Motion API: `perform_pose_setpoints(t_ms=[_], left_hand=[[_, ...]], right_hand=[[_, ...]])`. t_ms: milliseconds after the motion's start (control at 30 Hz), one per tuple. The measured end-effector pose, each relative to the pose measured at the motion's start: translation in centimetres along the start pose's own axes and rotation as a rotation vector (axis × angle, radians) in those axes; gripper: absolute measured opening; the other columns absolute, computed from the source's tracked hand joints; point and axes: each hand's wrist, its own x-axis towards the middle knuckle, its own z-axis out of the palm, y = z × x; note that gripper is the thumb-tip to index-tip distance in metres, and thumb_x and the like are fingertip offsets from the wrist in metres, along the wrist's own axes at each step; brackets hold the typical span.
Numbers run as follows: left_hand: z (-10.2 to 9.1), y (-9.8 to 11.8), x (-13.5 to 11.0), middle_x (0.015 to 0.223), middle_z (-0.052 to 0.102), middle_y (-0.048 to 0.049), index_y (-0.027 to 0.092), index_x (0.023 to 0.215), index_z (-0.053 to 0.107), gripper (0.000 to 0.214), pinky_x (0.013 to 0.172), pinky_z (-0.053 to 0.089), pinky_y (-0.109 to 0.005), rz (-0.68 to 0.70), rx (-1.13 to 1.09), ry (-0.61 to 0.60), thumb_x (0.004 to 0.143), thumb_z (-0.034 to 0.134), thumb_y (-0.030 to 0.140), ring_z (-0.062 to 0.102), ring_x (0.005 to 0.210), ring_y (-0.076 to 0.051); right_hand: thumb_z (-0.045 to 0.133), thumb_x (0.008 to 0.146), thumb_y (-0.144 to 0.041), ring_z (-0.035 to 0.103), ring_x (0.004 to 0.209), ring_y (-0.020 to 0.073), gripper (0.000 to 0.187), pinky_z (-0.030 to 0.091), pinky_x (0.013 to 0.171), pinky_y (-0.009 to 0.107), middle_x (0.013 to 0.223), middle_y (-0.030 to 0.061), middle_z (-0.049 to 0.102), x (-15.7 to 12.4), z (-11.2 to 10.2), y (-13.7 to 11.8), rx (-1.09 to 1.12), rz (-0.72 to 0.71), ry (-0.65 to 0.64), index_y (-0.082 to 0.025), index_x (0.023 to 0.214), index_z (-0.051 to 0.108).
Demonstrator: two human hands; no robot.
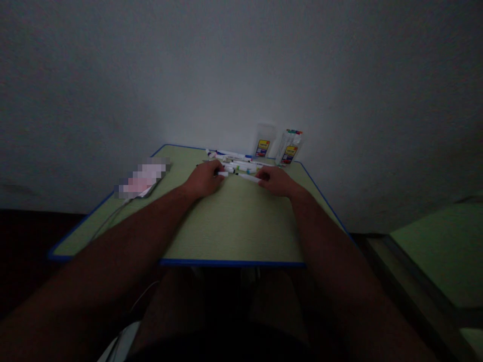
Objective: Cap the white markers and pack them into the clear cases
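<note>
Several white marker pens (237, 163) lie in a loose pile at the far end of a green table (230, 226) with a blue edge. My left hand (204, 178) rests at the pile's left side, fingers curled on a white marker (223, 174). My right hand (277, 181) lies at the pile's right side, fingers closed on the end of another white marker (248, 177). Both forearms stretch across the table toward the pile.
Two clear marker packs stand against the wall behind the pile: one (263, 142) looks empty, the other (290, 147) holds markers with coloured caps. A blurred flat object (141, 182) with a cable lies at the left. Another green table (433, 251) stands to the right.
</note>
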Motion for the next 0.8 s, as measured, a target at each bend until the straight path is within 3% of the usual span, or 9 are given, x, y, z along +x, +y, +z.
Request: perform_pose_setpoints(t_ms=[500, 800], left_hand=[[0.2, -0.2, -0.1, 0.091, 0.068, -0.0076, 0.021, 0.091, 0.064, 0.017, 0.077, 0.043, -0.036, 0.004, -0.088, 0.031, 0.075, 0.063, 0.027, 0.059, 0.082, -0.022], [0.1, 0.0, -0.1, 0.092, 0.069, -0.0078, 0.02, 0.09, 0.064, 0.015, 0.077, 0.044, -0.036, 0.011, -0.091, 0.007, 0.076, 0.063, 0.025, 0.059, 0.083, -0.022]], right_hand=[[0.063, 0.076, -0.009, 0.06, 0.08, 0.0167, 0.015, 0.046, 0.077, 0.03, 0.087, 0.0038, 0.069, 0.3, 0.3, 1.1, 0.215, -0.108, 0.038, -0.017, 0.088, 0.066], [0.062, 0.078, -0.011, 0.059, 0.081, 0.0152, 0.013, 0.045, 0.078, 0.03, 0.092, 0.0031, 0.07, -0.1, -0.3, 0.3, 0.292, -0.173, 0.026, -0.018, 0.088, 0.066]])
